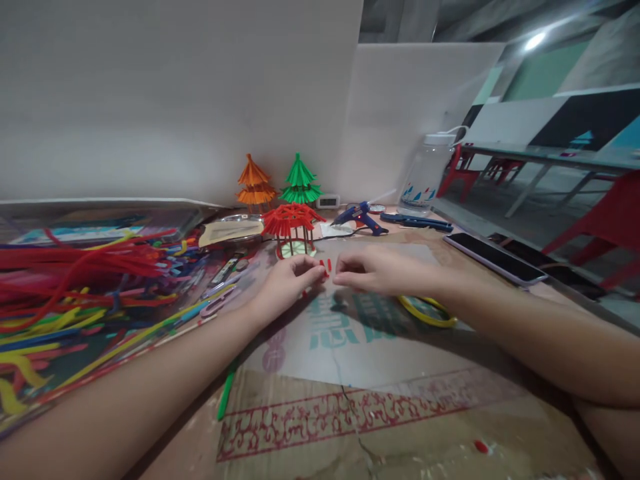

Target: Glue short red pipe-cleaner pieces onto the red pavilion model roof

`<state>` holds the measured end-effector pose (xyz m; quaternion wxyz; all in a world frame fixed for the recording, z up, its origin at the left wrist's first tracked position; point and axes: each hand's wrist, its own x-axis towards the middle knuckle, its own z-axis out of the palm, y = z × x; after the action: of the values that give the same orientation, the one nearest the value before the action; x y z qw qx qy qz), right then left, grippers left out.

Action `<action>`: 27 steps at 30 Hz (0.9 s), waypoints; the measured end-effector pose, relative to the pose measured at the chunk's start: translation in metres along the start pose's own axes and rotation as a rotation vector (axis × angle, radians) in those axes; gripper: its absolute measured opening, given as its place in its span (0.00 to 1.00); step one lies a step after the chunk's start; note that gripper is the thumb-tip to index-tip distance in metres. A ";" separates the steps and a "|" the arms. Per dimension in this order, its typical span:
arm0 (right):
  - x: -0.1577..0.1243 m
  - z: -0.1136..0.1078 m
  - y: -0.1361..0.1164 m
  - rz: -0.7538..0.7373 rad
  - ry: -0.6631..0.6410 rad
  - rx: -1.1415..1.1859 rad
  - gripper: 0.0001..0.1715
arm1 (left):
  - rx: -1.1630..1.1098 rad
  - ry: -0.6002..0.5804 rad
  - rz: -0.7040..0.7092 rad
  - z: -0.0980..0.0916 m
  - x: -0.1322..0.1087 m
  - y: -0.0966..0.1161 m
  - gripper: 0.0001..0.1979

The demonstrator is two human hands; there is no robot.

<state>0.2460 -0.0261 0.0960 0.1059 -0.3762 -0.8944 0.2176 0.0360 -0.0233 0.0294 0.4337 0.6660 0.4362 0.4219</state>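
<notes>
My left hand [293, 279] is closed in a pinch on a short red pipe cleaner piece [324, 269] at its fingertips. Just to the right, my right hand [370, 269] is closed too, thumb and fingers curled together; whether anything is in them is hidden. The two hands are a small gap apart, above a white printed sheet [300, 363]. Right behind them stands a small pavilion [294, 220] with a red fuzzy roof, brown posts and a pale green base. A yellow ring [427, 317], perhaps a roll of tape, lies under my right forearm.
Many coloured pipe cleaners [100, 287] pile up at left. Behind are an orange tower [253, 180], a green tower [300, 179], a blue glue gun [363, 217], blue pliers [417, 221] and a clear bottle [425, 173]. A phone [495, 257] lies at right, a green strip [227, 393] in front.
</notes>
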 end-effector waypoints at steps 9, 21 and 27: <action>0.024 0.047 0.021 0.028 0.135 0.310 0.11 | 0.025 0.012 0.021 0.006 -0.006 0.004 0.14; 0.016 0.011 0.032 -0.006 -0.034 -0.050 0.15 | 0.317 0.651 0.167 -0.043 0.028 -0.034 0.07; 0.018 0.014 0.043 -0.124 0.213 -0.133 0.21 | 0.355 0.662 0.149 -0.044 0.035 -0.061 0.13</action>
<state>0.2552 0.0093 0.0635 0.1883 -0.3476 -0.9120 0.1095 -0.0096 0.0340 -0.0097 0.1152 0.5883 0.5692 0.5627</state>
